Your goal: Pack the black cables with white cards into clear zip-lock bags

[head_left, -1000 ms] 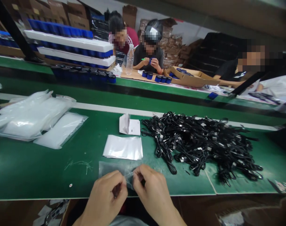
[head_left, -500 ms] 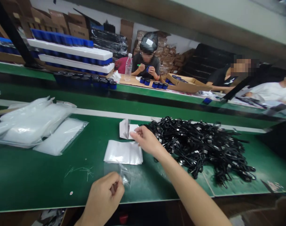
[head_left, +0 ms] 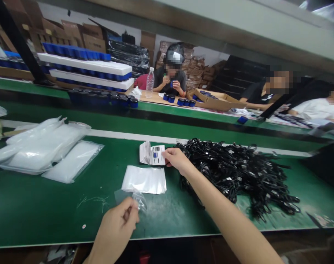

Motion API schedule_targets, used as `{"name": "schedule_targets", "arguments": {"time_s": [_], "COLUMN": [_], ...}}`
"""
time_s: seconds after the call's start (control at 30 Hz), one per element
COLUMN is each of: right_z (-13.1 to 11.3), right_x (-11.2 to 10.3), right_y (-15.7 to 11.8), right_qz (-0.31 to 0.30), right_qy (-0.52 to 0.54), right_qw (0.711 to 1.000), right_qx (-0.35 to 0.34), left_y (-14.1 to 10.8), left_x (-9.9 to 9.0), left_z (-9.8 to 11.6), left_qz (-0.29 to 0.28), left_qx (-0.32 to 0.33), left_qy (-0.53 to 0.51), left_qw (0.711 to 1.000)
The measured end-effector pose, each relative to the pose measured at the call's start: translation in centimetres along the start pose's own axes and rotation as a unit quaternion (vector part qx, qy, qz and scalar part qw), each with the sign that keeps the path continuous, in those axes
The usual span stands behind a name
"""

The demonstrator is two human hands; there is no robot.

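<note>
My left hand (head_left: 119,222) is closed at the front of the bench, pinching a clear plastic bag (head_left: 139,201) that sticks out past its fingertips. Farther off, my right hand (head_left: 176,159) has its fingers and thumb on the right edge of a small white leaflet (head_left: 157,160) printed with product pictures. The leaflet lies against a fanned stack of leaflets (head_left: 145,152). Between the two hands rests a pile of flat clear bags (head_left: 144,179). Just right of my right hand begins a large heap of black cables (head_left: 233,172), partly covered by my forearm.
Filled plastic packs (head_left: 46,146) lie on the green bench (head_left: 46,209) at left. Beyond, a second counter carries blue jars with dark lids (head_left: 123,99), white foam trays (head_left: 87,66), a clear bottle (head_left: 149,83) and a cardboard box (head_left: 219,101). Several people sit there.
My right hand has shifted slightly right to the leaflet's edge, uncovering its printed face. My left hand has moved a little left and up with the bag.
</note>
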State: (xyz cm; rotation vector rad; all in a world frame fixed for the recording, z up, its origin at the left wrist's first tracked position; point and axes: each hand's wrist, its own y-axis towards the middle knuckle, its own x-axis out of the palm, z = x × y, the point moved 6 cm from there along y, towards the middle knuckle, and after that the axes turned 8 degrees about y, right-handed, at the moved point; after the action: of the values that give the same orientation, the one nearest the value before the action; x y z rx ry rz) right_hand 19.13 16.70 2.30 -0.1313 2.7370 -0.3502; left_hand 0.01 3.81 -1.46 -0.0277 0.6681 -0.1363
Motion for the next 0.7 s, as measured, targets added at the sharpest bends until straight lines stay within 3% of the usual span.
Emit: {"name": "schedule_targets", "arguments": {"time_s": [0.1, 0.17, 0.23, 0.33, 0.43, 0.5, 0.57, 0.63, 0.7], "right_z": [-0.6, -0.6, -0.9, -0.5, 0.0, 0.9, 2.8, 4.5, 5.2], "right_x": [-0.4, 0.7, 2.7, 5.2, 6.4, 6.6, 7.6, 9.7, 11.4], "right_y": [-5.2, -9.1, -12.3, -14.3, -14.6, -14.7, -14.8, -14.7, -14.7], "right_qz": [0.021, -0.006, -0.048, -0.044, 0.018, 0.092, 0.121, 0.057, -0.019], "right_qy": [-0.039, -0.067, -0.158, -0.206, -0.131, -0.016, 0.139, 0.292, 0.355], "right_qw": [0.996, 0.989, 0.963, 0.938, 0.943, 0.954, 0.959, 0.947, 0.933], "right_qx": [-0.083, -0.13, -0.215, -0.274, -0.307, -0.286, -0.213, -0.12, -0.064], "left_y": [0.4, 0.6, 0.8, 0.8, 0.8, 0.8, 0.8, 0.8, 0.8], "left_x": [-0.8, -1.3, -1.5, -1.9, -2.2, -2.6, -3.1, -3.5, -3.7], "left_z": [-0.6, -0.4, 0.0, 1.1, 1.5, 1.4, 1.3, 1.3, 1.3], "left_qz": [0.02, 0.051, 0.081, 0.144, 0.188, 0.217, 0.245, 0.261, 0.258], "left_qx": [-0.081, -0.1, -0.097, -0.052, -0.024, -0.024, -0.022, -0.019, -0.012], "left_qy": [-0.115, -0.15, -0.144, -0.055, 0.006, 0.012, 0.014, 0.016, 0.02], "left_qw": [0.99, 0.982, 0.981, 0.987, 0.982, 0.976, 0.969, 0.965, 0.966]}}
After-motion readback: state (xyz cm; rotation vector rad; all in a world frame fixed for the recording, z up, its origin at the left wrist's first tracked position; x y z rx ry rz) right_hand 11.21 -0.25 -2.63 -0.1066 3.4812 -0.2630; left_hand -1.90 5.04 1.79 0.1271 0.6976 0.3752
